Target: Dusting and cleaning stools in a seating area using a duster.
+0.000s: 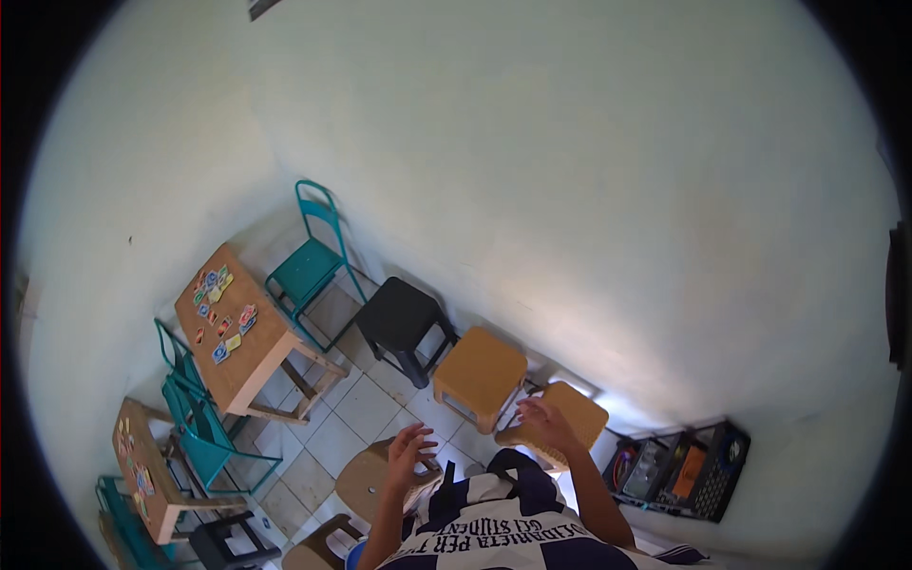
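Observation:
My left hand (411, 448) is raised in front of me above the tiled floor, fingers apart and slightly curled, with nothing in them. Beneath it stands a brown stool (363, 483). Held out in front of my body, my right hand (544, 421) also has its fingers loosely spread and carries nothing. It appears over a tan woven-top stool (581, 414), though whether it touches that stool I cannot tell. An orange-brown plastic stool (482, 367) is just beyond, between the two hands.
A black stool (400, 313) and a teal metal chair (309, 270) line the wall. Left of them, a wooden table (271, 332) bears scattered cards. Another card-strewn table (163, 494) stands nearer, beside more teal chairs (204, 442). A black crate (708, 480) with assorted items is at right.

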Demonstrator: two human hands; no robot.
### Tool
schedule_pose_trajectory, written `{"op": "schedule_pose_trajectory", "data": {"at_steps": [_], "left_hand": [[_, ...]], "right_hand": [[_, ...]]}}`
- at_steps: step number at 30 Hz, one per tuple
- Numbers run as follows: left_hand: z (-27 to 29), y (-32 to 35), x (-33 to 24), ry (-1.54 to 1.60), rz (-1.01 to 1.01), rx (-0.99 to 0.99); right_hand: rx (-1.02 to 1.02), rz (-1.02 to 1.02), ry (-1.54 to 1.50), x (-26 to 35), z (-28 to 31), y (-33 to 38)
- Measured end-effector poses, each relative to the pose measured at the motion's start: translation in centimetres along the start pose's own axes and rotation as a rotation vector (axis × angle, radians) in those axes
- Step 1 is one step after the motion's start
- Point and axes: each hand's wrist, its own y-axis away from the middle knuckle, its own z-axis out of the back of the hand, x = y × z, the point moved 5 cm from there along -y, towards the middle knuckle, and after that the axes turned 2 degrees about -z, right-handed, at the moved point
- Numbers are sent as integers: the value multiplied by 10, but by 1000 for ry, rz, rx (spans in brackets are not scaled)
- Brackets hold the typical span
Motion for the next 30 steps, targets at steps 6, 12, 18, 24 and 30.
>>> {"op": "schedule_pose_trajectory", "data": {"at_steps": [6,12,18,24,30], "left_hand": [[27,-4,-17,89,-62,-202],[52,-18,-60,98,-171,-377],[80,9,-77,189,-272,-650],[113,33,-36,239,-237,-817],[141,14,-34,298,-272,-924]], "right_hand": [[73,-50,15,-8,-1,-44],[167,35,246,18,-19,-123],[373,-27,298,41,-71,-179],[628,-41,326,44,-136,-218],[790,-27,378,39,-204,-261]]}}
